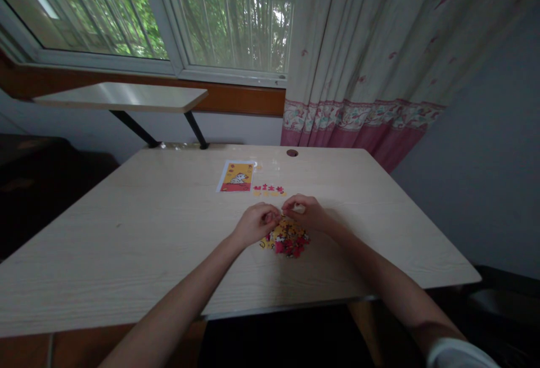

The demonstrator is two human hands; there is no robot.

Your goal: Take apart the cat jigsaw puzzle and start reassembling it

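A heap of jigsaw puzzle pieces [291, 241], mostly yellow and red with some white, lies on the table in front of me. My left hand [257, 224] hovers at the heap's upper left edge, its thumb and fingers closed in a pinch. From the right, my right hand [307, 212] meets it above the heap with thumb and forefinger curled together. The fingertips of both hands nearly touch; whatever sits between them is too small to name. Just beyond, red puzzle pieces [268, 188] form a short row, with yellow puzzle pieces [270, 193] lined up below them.
A picture card [236, 178] showing a white animal on yellow and red lies behind my left hand. The pale wooden table [169, 227] has a round cable hole [292, 153] at its back edge. A raised shelf [126, 97] stands back left, and a curtain [358, 75] hangs behind.
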